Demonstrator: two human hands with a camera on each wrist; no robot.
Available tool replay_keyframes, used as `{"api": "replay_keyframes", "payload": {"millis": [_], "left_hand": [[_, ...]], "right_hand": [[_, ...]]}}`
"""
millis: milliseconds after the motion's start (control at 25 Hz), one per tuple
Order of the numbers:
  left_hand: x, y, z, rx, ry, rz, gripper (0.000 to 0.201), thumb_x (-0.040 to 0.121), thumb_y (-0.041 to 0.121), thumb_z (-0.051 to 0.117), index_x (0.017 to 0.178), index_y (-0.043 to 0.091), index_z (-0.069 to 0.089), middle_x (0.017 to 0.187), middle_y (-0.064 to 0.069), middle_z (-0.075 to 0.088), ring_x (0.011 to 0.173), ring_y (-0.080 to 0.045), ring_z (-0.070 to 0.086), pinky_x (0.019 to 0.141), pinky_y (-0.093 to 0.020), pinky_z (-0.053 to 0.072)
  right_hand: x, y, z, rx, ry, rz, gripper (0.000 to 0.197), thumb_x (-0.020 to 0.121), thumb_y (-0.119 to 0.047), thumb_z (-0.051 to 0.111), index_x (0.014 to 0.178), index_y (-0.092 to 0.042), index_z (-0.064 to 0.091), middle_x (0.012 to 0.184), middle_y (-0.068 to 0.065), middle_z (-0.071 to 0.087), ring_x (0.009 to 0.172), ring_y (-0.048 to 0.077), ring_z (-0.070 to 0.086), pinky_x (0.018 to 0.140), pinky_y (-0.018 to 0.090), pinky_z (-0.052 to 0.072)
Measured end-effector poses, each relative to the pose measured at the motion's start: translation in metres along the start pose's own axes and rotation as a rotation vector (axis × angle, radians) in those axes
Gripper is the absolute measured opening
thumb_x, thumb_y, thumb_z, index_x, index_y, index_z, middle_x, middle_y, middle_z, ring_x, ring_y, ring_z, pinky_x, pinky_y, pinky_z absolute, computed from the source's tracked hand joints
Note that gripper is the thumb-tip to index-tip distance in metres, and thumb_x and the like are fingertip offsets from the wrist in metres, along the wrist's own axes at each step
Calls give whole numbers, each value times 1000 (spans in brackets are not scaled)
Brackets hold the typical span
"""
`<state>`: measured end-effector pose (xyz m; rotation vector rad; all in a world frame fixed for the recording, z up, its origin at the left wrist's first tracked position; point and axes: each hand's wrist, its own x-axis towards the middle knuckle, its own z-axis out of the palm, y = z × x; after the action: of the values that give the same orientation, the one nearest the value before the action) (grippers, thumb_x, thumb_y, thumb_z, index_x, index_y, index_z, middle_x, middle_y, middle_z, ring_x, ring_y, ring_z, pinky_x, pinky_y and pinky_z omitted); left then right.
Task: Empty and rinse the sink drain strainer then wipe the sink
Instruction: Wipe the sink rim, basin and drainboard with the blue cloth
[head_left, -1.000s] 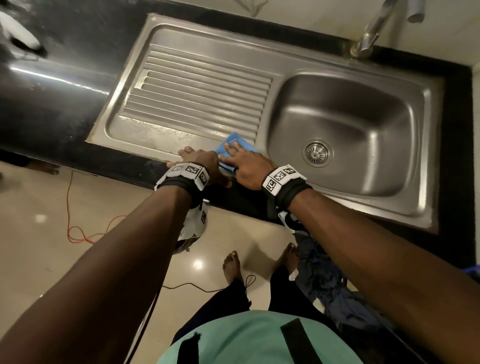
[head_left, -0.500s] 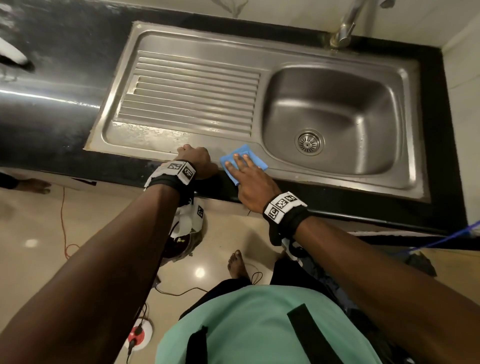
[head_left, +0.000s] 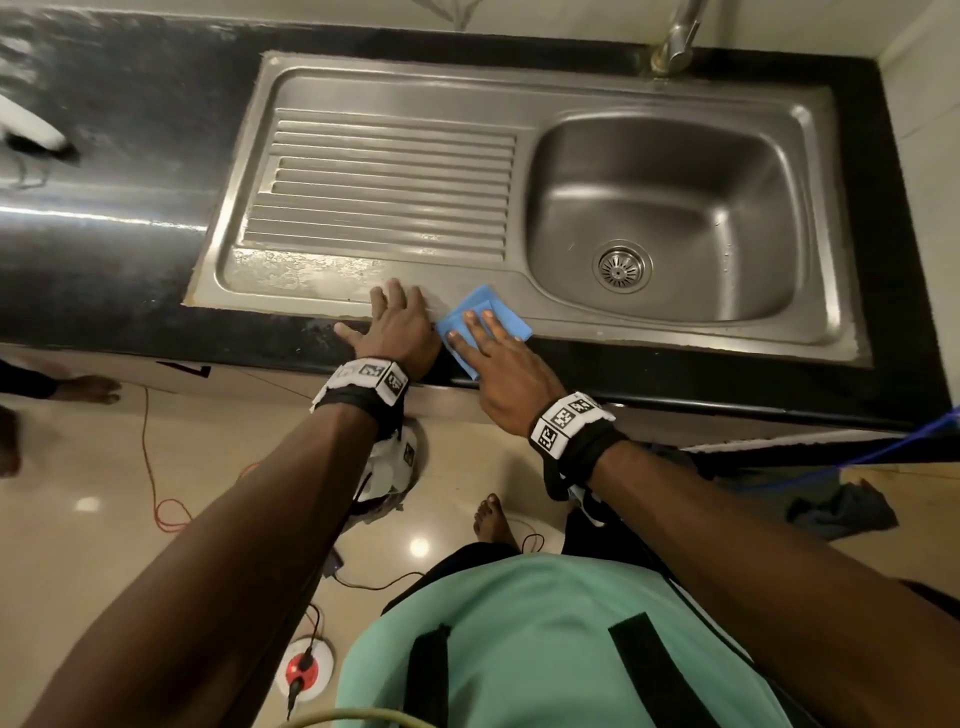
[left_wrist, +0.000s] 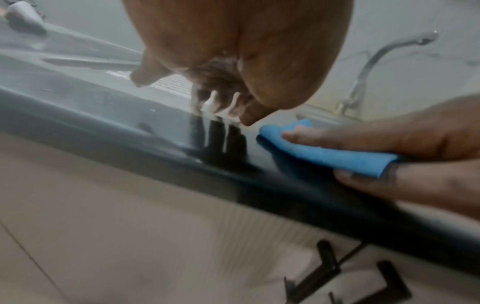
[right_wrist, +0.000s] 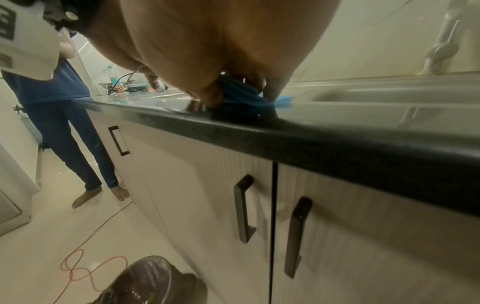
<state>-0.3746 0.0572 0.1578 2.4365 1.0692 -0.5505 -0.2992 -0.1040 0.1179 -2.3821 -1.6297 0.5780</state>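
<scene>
**Cloth flat under my right hand at the sink's front rim**

My right hand (head_left: 501, 364) lies with straight, spread fingers on the folded blue cloth (head_left: 485, 326), pressing it against the front rim of the steel sink (head_left: 649, 332); its near corner hangs over the black countertop (head_left: 119, 291), and from the left wrist view my thumb sits under the cloth's folded edge. My left hand (head_left: 397, 330) rests just beside it, fingers spread flat across the rim and countertop edge, holding nothing. The drain strainer (head_left: 621, 266) sits in the basin's drain, well apart from both hands. The ribbed drainboard (head_left: 384, 182) lies beyond my left hand, the tap (head_left: 675, 39) at the back.
</scene>
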Motion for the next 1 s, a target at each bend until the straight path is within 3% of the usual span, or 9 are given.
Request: {"api": "replay_keyframes", "payload": {"millis": [120,200,320,440,560,640,760,880,1000], "left_hand": [[-14,-11,10,68,14,208,64,103,28,41,164,21,19,175,1,0,161,-22,-4,111,-86,1],[-15,-15,10,129,19,253,66,104,31,41,165,22,18,175,3,2,161,-20,-1,110,-87,3],[-11,-16,5,172,15,271,65,103,32,43,164,23,21,175,3,7,161,-20,6,109,-88,5],[-10,-9,-1,166,16,258,58,102,34,44,158,22,34,170,4,24,157,-21,20,106,-89,8],[-13,3,-8,146,5,227,42,103,31,41,143,19,49,151,3,44,145,-24,39,103,-91,12],[-16,9,-10,152,-12,205,37,103,33,44,136,17,53,142,1,48,139,-26,45,104,-90,13],[-21,10,-10,159,0,179,43,99,29,50,140,16,52,151,-1,44,143,-29,42,107,-87,13],[-20,7,-7,147,7,179,60,95,18,50,154,17,40,168,0,27,155,-24,24,110,-86,10],[-17,4,-2,150,25,198,60,94,19,49,153,17,39,168,-2,26,156,-23,21,108,-88,11]], "right_hand": [[-21,-9,6,-36,15,32,73,94,-13,41,159,-24,10,167,5,0,154,26,-4,121,51,22],[-30,-13,9,-47,15,36,71,96,-17,40,159,-23,8,167,5,-2,154,26,-5,122,50,20],[-28,-14,11,-66,-3,33,70,96,-20,39,159,-21,9,167,8,-1,154,29,-5,121,52,21],[-7,-17,4,-36,-15,40,69,96,-18,41,158,-23,13,167,7,3,154,30,-2,120,52,26],[5,-20,-5,9,-31,42,69,95,-15,43,158,-24,16,167,5,4,154,28,-2,120,51,26],[0,-15,-2,-16,-27,25,69,95,-15,44,158,-25,17,167,6,4,154,28,-2,120,51,24],[-24,-9,9,-40,12,-16,72,92,-15,45,157,-26,16,167,6,5,154,27,-2,120,52,26],[-50,-8,16,-20,25,-4,74,91,-15,42,158,-25,13,167,5,3,154,25,-4,120,53,25],[-54,-12,17,-22,12,12,74,92,-15,42,158,-25,11,167,4,1,154,26,-7,120,53,25]]}}
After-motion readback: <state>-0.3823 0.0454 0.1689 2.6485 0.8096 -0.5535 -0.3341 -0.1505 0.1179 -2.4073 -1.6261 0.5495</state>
